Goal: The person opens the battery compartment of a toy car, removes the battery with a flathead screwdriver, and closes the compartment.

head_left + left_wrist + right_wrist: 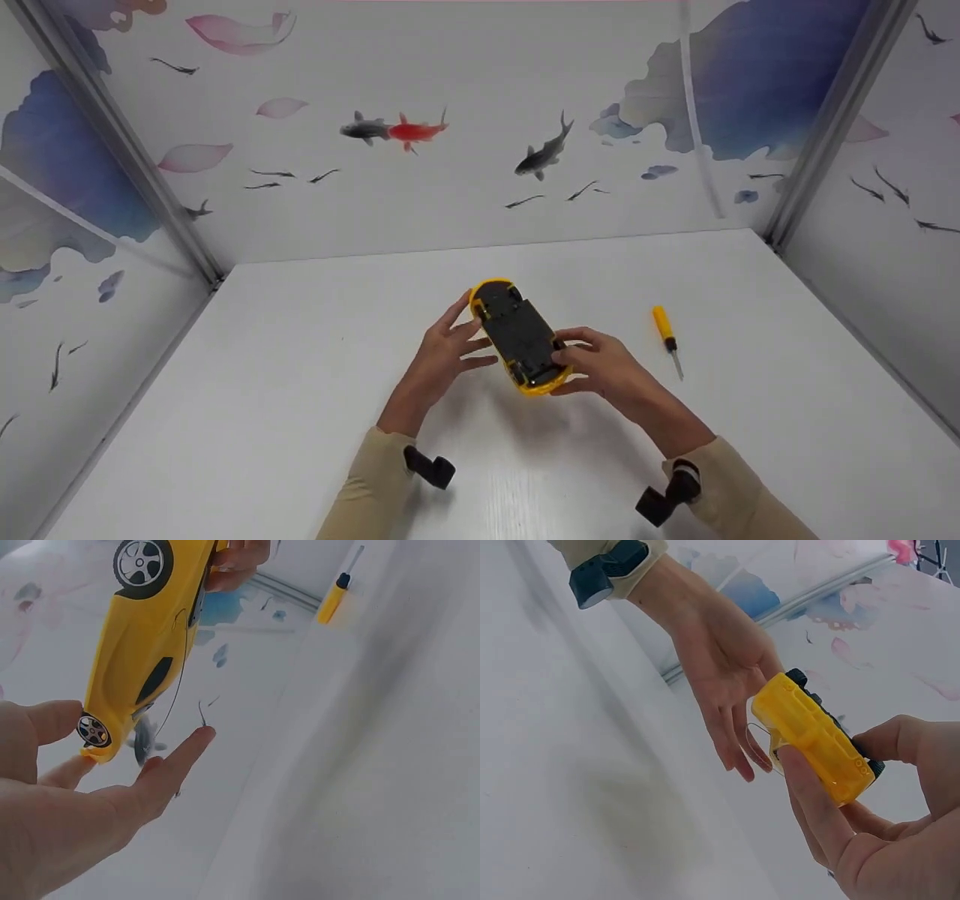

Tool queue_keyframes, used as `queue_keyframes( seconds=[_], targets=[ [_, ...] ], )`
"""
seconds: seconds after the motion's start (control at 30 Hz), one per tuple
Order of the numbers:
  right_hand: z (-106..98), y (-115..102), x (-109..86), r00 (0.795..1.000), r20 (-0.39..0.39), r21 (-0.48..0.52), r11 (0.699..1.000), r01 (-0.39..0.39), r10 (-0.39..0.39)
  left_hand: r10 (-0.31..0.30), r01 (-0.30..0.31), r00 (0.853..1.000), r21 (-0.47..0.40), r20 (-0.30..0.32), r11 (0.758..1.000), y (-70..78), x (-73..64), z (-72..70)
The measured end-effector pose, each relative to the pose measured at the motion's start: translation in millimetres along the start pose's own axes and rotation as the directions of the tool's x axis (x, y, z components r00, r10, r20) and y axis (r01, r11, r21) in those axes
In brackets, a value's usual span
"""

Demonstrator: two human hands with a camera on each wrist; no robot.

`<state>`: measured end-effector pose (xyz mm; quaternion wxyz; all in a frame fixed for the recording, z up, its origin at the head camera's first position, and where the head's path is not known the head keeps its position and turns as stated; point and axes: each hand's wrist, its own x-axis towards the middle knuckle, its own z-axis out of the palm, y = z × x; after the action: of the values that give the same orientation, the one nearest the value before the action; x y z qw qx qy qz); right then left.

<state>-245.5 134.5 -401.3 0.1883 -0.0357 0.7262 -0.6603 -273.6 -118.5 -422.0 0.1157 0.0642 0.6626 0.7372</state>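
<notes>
A yellow toy car [521, 337] is held above the white table, its black underside turned up in the head view. My left hand [439, 356] pinches the far end, thumb by a wheel [94, 730] in the left wrist view, with other fingers spread out beside the body. At the near end my right hand [611, 367] grips the car, thumb on the black underside and fingers around the yellow bodywork. A thin dark wire [178, 686] loops along the car's side.
A screwdriver [663, 326] with a yellow and black handle lies on the table [262, 420], right of the right hand. Around the table stand white panels [465, 195] printed with fish and petals, joined by metal corner posts.
</notes>
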Motion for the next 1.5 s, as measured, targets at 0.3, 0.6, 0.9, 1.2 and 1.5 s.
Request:
queue_keyframes(
  seconds=[0.3, 0.6, 0.9, 1.2, 1.5],
  targets=[
    [4.8, 11.0, -5.1, 1.000, -0.018, 0.066, 0.998, -0.010, 0.011, -0.017, 0.027, 0.991, -0.078, 0.131, 0.997, -5.5, -1.8, 8.6],
    [2.5, 17.5, -10.2, 0.999, -0.036, 0.020, 1.000, -0.017, 0.018, -0.033, 0.044, 0.995, -0.123, 0.089, 0.991, -9.5, 1.3, 16.5],
    [6.5, 11.0, -11.8, 0.996, -0.086, -0.041, 0.999, -0.025, 0.022, -0.056, 0.057, 0.998, -0.077, 0.009, 0.995, -6.4, 5.5, 19.4],
    [9.6, 9.3, -10.8, 0.987, -0.150, -0.049, 0.997, -0.059, 0.051, -0.064, 0.064, 0.998, 0.003, -0.008, 0.998, -4.5, 6.7, 25.5],
    [6.9, 9.2, -9.6, 0.982, -0.185, -0.059, 0.997, -0.044, 0.032, -0.066, 0.065, 0.998, 0.015, 0.019, 0.998, -9.9, 10.5, 32.0]
  ],
)
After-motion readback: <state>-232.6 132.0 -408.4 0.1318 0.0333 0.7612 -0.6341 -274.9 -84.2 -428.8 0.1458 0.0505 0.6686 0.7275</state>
